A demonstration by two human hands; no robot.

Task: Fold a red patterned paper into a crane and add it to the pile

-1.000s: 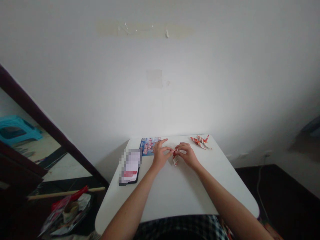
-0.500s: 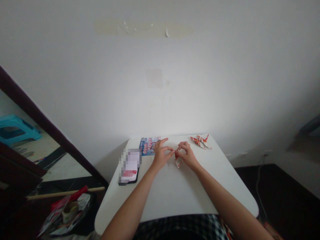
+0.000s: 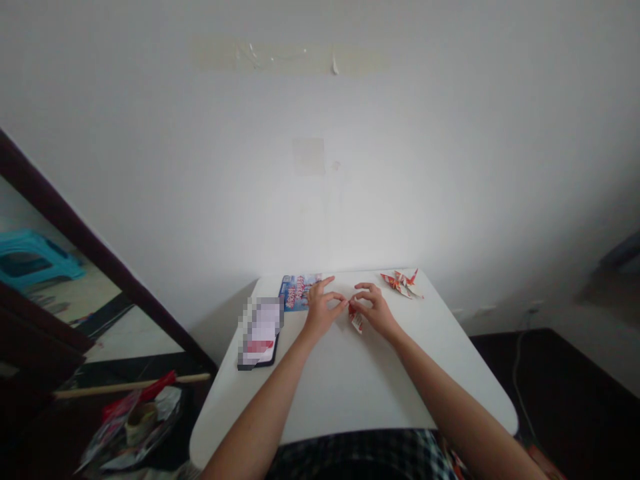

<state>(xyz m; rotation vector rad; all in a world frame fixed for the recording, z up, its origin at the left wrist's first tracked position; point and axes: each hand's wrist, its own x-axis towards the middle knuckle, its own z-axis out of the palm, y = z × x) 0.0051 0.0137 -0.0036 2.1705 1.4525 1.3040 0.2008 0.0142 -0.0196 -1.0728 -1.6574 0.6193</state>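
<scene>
A small folded piece of red-and-white printed paper point(image 3: 357, 323) hangs above the middle of the white table, its pointed lower end showing. My right hand point(image 3: 376, 312) pinches the paper's top between thumb and forefinger. Close against it, my left hand point(image 3: 321, 305) has thumb and index fingertip pressed together at the paper's upper edge, with its other fingers raised. The exact fold between the fingertips is too small to make out. Beyond my right hand lie folded red-and-white paper figures point(image 3: 403, 283), with pointed wing-like flaps.
A phone point(image 3: 265, 330), partly blurred out, lies at the table's point(image 3: 365, 400) left side. Behind it is a blue printed leaflet point(image 3: 295, 293). The wall rises at the table's back edge. On the floor at left stands a lined bin point(image 3: 143, 427) with a roll in it.
Both hands stay in nearly the same place. The right fingers have lifted and spread slightly, and the paper's lower end has swung a little to the right.
</scene>
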